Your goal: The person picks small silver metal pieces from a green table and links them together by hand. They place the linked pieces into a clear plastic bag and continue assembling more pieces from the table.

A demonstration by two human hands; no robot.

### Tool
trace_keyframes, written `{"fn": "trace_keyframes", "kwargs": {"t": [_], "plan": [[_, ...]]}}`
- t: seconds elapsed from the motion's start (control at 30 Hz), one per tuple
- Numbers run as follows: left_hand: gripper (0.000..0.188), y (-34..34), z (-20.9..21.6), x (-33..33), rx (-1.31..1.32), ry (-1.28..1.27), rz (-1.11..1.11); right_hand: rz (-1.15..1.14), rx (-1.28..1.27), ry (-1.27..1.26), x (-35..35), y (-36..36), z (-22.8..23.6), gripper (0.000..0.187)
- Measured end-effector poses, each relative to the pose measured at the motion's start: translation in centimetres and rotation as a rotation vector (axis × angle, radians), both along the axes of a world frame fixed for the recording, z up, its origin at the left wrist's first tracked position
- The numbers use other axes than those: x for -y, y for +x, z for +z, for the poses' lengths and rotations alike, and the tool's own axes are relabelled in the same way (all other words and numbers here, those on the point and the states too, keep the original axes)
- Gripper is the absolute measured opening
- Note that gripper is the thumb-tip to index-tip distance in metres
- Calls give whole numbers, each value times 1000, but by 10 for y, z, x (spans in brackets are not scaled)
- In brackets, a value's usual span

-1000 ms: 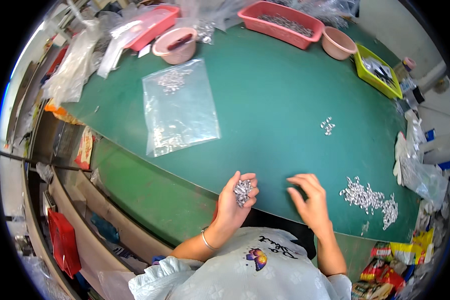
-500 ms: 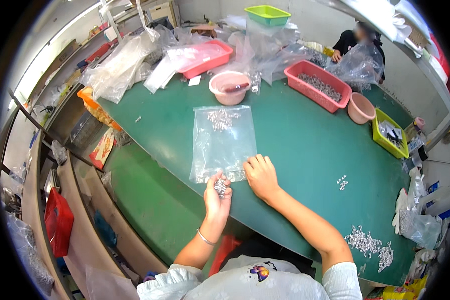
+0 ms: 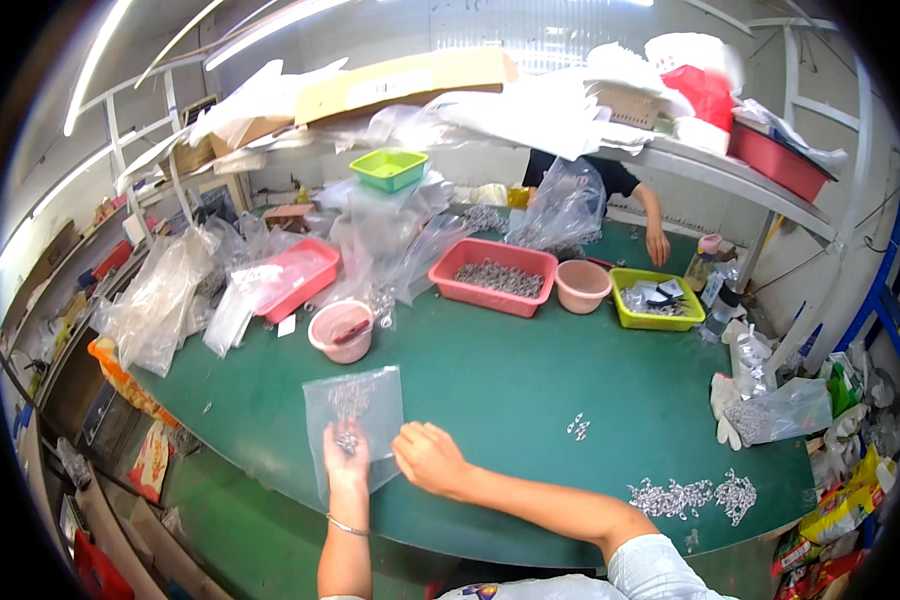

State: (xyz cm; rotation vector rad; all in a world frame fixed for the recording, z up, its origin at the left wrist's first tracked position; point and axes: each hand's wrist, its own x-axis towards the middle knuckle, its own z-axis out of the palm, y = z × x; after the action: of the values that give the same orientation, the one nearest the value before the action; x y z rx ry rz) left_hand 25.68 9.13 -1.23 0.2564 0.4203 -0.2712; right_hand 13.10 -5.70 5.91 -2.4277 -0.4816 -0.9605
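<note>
Fingers of the left hand (image 3: 346, 458) curl around small silvery pieces (image 3: 346, 441) — over or inside a clear bag (image 3: 388, 405), unclear which — on a green table (image 3: 500, 400), the right hand (image 3: 430, 458) bent beside it, grip unclear, a cluttered shelf (image 3: 710, 177) beyond.

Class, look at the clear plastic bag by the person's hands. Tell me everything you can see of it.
The bag is see-through, thin and plastic-looking, roughly rectangular. It lies on the green table, its lower end toward the near edge. Small silvery pieces show in its upper part. The left hand overlaps its lower half, whether inside or on top is unclear; the right hand is at its right edge, contact uncertain.
</note>
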Motion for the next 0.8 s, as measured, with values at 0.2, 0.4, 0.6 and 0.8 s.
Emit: {"fn": "trace_keyframes", "kwargs": {"t": [0.2, 0.4, 0.6, 0.8], "plan": [[63, 15, 29, 29, 249, 262, -87, 262, -330, 31, 60, -18, 32, 22], [73, -38, 24, -1, 368, 449, -105, -128, 259, -58, 192, 3, 195, 12], [64, -89, 13, -3, 316, 480, -95, -777, 680, -338, 309, 39, 348, 29], [58, -118, 18, -2, 331, 453, -54, -1050, 710, -433, 374, 68, 415, 38]]}}
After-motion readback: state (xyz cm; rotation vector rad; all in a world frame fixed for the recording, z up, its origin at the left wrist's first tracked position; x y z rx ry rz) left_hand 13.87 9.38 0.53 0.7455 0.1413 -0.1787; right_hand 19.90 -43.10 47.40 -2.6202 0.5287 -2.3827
